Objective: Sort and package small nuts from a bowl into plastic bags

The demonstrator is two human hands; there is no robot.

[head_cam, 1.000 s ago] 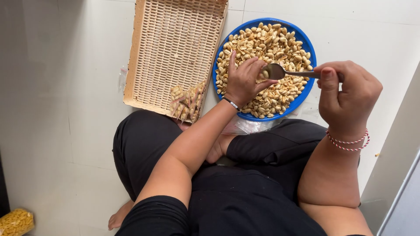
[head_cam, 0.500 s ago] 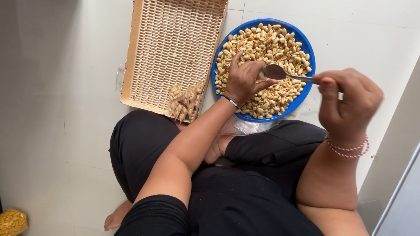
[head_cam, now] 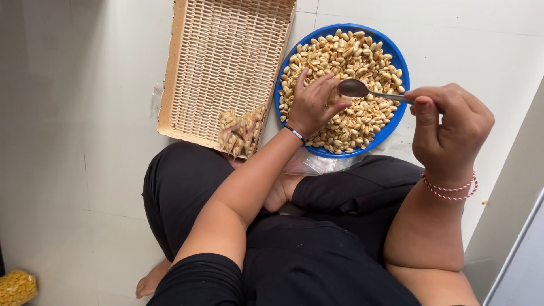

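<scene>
A round blue bowl (head_cam: 400, 61) on the white floor is heaped with pale nuts (head_cam: 362, 56). My left hand (head_cam: 315, 103) rests on the nuts at the bowl's near-left side, fingers bent down into them; whether it grips one is hidden. My right hand (head_cam: 450, 126) hovers at the bowl's right edge, pinching the handle of a metal spoon (head_cam: 355, 88). The spoon's bowl points left and hangs just above the fingers of my left hand.
A rectangular wicker tray (head_cam: 224, 62) lies left of the bowl, with a small pile of shelled pieces (head_cam: 241, 130) in its near right corner. Clear plastic (head_cam: 317, 164) shows under the bowl. My crossed legs in black fill the foreground. A bag of yellow kernels (head_cam: 16, 286) sits bottom left.
My right hand with the spoon has drifted slightly away from the left hand. My left hand stays on the nuts with small finger movements.
</scene>
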